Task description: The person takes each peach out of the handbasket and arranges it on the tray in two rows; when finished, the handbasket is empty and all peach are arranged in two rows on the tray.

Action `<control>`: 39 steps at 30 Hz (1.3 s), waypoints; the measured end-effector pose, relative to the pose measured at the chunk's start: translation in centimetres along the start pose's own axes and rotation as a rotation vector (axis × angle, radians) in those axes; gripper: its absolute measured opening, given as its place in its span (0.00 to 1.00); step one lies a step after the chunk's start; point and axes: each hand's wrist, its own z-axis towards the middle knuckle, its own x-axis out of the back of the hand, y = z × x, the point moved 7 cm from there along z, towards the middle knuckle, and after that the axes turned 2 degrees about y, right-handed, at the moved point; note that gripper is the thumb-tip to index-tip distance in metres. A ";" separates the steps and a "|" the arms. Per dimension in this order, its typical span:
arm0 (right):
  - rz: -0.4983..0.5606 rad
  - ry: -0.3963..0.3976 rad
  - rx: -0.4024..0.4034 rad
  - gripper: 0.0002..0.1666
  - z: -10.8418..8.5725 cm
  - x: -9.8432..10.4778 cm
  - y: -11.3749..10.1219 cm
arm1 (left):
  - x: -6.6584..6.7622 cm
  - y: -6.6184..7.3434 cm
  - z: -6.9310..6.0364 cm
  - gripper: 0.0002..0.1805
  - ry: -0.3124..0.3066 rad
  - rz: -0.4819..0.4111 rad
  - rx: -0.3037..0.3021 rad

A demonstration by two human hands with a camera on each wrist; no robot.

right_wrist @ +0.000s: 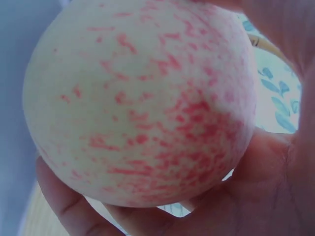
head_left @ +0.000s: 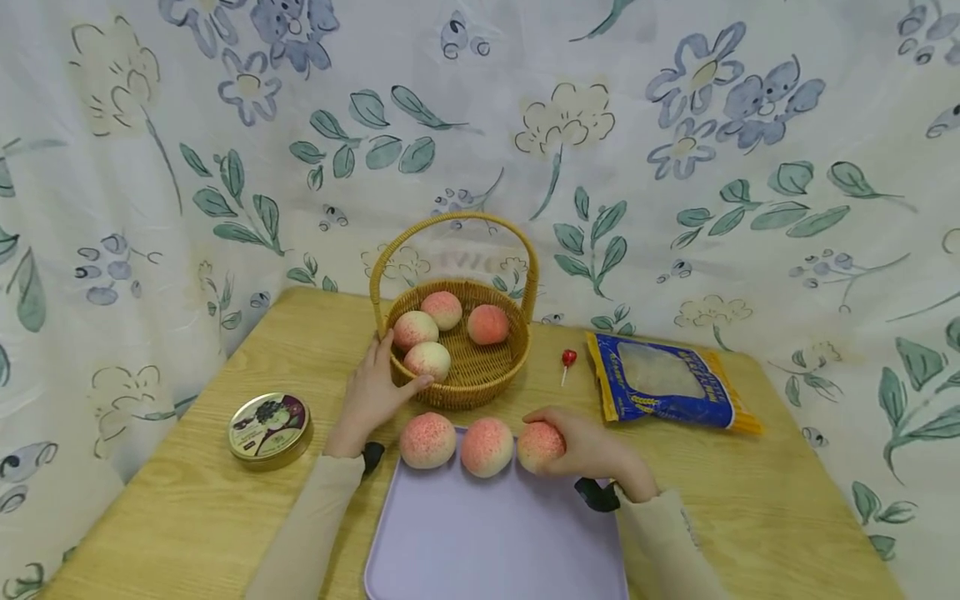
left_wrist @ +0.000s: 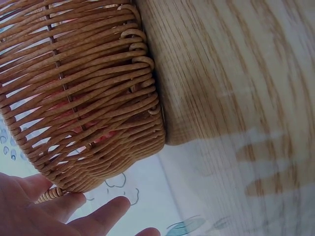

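Observation:
My left hand (head_left: 377, 390) rests against the left side of the wicker basket (head_left: 480, 392), its fingers at the rim and its thumb near the front. In the left wrist view, the fingers of that hand (left_wrist: 54, 209) spread beside the woven wall (left_wrist: 88, 98). Several pink-speckled peaches, among them a pale one (head_left: 427, 362), lie inside the basket. My right hand (head_left: 592, 450) grips the rightmost peach (head_left: 538, 447) at the lilac tray's (head_left: 495, 542) back edge; its fingers and thumb curl round the peach (right_wrist: 138, 103) in the right wrist view. Left of it sit a middle peach (head_left: 487, 447) and a left peach (head_left: 427, 440).
A round tin (head_left: 268, 427) stands on the wooden table (head_left: 187, 500) at the left. Right of the basket lie a red lollipop (head_left: 568, 358) and a blue and yellow packet (head_left: 667, 379). The basket's tall handle (head_left: 457, 217) arches up before the floral curtain (head_left: 480, 108).

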 end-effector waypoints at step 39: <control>0.076 -0.004 0.017 0.30 3.6 3.6 -3.8 | 0.3 0.3 -0.2 0.59 0.028 -0.007 -0.024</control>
